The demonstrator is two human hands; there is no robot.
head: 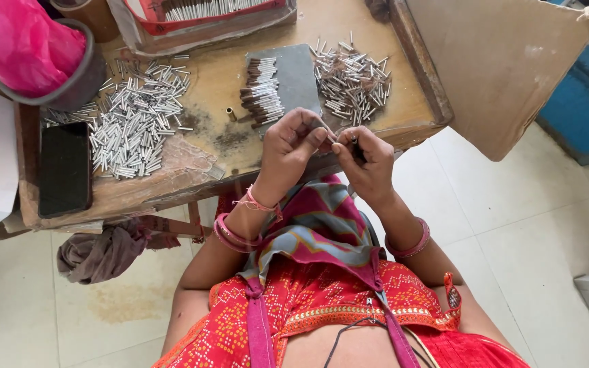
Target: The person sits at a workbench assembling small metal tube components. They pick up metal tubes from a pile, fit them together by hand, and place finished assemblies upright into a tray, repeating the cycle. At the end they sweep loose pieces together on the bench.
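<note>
Wooden table [192, 180]: red tray [151, 17] of white tubes [206, 8].

A dark, flat rectangular phone [65, 169] lies face up near the left edge of the wooden worktop [213, 102], its long side running along that edge; its screen is black and blank. At the far edge of the worktop stands a shallow open grey cardboard box [202, 31] with a red lining, holding a row of thin white sticks. At the far left corner sits a round dark tub [80, 78] lined with a bright pink plastic bag [18, 41]. A large plain brown cardboard sheet [502, 68] leans against the worktop's right edge.
</note>
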